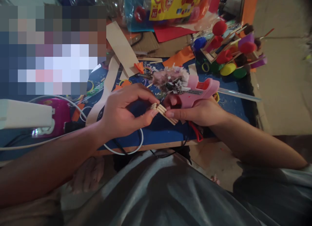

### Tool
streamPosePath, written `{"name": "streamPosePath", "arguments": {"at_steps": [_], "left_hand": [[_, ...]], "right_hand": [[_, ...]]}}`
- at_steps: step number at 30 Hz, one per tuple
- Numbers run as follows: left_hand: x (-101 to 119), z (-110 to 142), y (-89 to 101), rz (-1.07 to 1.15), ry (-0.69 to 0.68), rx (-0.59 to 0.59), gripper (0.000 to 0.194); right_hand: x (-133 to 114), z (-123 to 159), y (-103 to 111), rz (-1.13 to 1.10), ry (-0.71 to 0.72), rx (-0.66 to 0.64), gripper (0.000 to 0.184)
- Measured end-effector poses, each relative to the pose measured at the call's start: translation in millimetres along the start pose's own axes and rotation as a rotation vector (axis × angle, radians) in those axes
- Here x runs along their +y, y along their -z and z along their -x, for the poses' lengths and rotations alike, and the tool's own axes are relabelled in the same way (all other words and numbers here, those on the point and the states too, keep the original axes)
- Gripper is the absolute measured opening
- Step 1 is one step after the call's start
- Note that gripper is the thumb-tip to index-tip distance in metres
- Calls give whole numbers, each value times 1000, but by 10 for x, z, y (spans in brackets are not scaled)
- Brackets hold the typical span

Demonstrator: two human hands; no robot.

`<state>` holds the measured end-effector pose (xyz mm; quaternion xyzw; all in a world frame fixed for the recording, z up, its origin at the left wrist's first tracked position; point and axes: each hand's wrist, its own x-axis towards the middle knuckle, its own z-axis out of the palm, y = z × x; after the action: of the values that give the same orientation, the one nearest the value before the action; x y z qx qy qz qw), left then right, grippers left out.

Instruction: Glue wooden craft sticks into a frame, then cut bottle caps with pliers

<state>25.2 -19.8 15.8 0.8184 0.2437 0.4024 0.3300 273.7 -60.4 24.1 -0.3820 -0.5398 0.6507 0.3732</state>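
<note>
Wooden sticks [162,109], bunched side by side, are pinched near one end by the left hand [119,111] and farther along by the right hand [198,113], just on the near side of the glue gun [188,97]. Whether the glue gun is also gripped cannot be told for certain. Sticks are best held flush, under light, even pressure.

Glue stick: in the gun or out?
Partly in: the clear stick juts from the rear of the pink gun. How deep it sits, cannot tell.
</note>
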Motion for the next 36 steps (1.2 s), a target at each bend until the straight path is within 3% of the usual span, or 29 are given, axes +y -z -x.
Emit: {"name": "streamPosePath", "arguments": {"at_steps": [7, 12, 17, 24, 29, 33, 36], "left_hand": [[-16, 33, -47, 100, 34, 24, 10], [-11, 64, -77, 315, 196, -13, 15], [-13, 48, -64, 459, 384, -130, 27], [-10, 9, -73, 579, 459, -147, 33], [-45, 14, -77, 634, 468, -150, 33], [-84, 31, -83, 643, 450, -70, 35], [-79, 41, -87, 619, 427, -13, 37]], "right_hand": [[30, 9, 83, 205, 149, -38, 37], [37, 43, 59, -59, 70, 185, 53], [61, 32, 64, -114, 32, 326, 59], [44, 17, 87, -138, 17, 278, 55], [44, 12, 111, -135, 120, 181, 47], [80, 42, 150, -108, 131, 95, 32], [118, 73, 178, -53, 119, 80, 38]]}}
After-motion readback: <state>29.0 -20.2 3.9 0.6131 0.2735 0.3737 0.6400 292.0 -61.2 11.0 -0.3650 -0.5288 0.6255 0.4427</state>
